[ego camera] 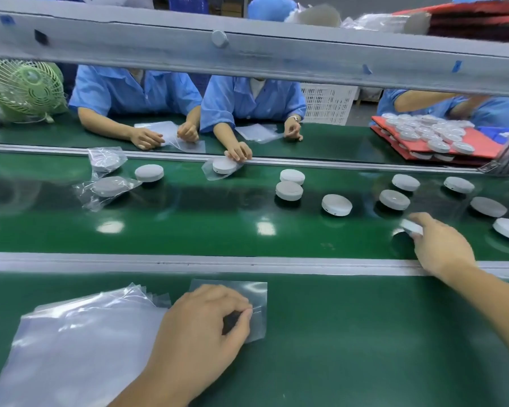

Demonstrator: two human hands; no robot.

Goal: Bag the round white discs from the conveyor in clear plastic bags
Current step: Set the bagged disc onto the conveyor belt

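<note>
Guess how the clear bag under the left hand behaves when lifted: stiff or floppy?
Probably floppy: the bag is thin film, and the same film looks crumpled around the bagged discs on the conveyor. Likely light and slick: it is glossy and lies flat. Pinched at one edge by the left hand, it would probably drape.

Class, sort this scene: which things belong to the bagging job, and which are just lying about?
Job: disc in right hand, clear bag pinched by left hand, bag stack, conveyor.
Lying about: green fan, white crate.
</note>
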